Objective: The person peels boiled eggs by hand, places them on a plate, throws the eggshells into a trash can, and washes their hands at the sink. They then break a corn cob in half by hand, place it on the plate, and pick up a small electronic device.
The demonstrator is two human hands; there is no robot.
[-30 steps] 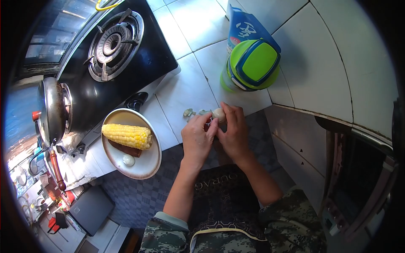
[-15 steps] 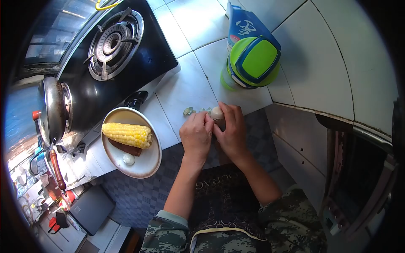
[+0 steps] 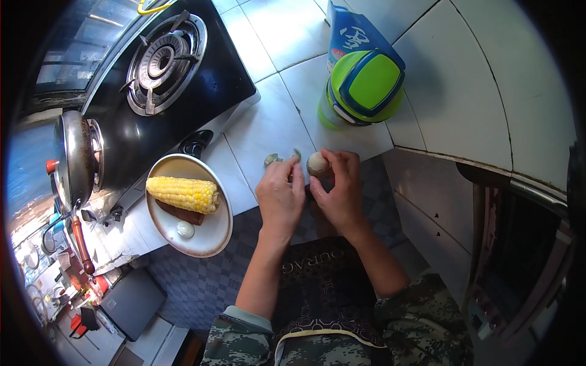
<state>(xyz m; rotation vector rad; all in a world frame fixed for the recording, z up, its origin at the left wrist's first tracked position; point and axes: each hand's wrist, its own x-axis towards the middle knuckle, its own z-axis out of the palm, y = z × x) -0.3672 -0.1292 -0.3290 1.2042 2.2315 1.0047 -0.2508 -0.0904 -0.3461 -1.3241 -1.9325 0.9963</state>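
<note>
A partly peeled egg (image 3: 317, 163), pale on top with darker shell lower down, is held in my right hand (image 3: 339, 192) between thumb and fingers. Close beside it, my left hand (image 3: 281, 198) pinches a curved greenish piece of eggshell (image 3: 297, 154) at its fingertips. A small gap separates that piece from the egg. Just beyond my left fingers, more greenish shell bits (image 3: 271, 159) lie on the white tiled counter (image 3: 268, 128). To the left, a plate (image 3: 222, 235) carries a yellow corn cob (image 3: 183, 194), a brown slab (image 3: 183, 213) and a small white peeled egg (image 3: 185, 229).
A black gas stove (image 3: 213, 91) takes up the upper left, with a pan (image 3: 74, 160) on its nearer burner. At the counter's back right stand a green-lidded container (image 3: 372, 85) and a blue packet (image 3: 354, 30). The counter's front edge runs just below my hands.
My hands have drawn apart slightly. A curved shell piece now shows at my left fingertips, away from the egg, and more of the egg is visible in my right hand.
</note>
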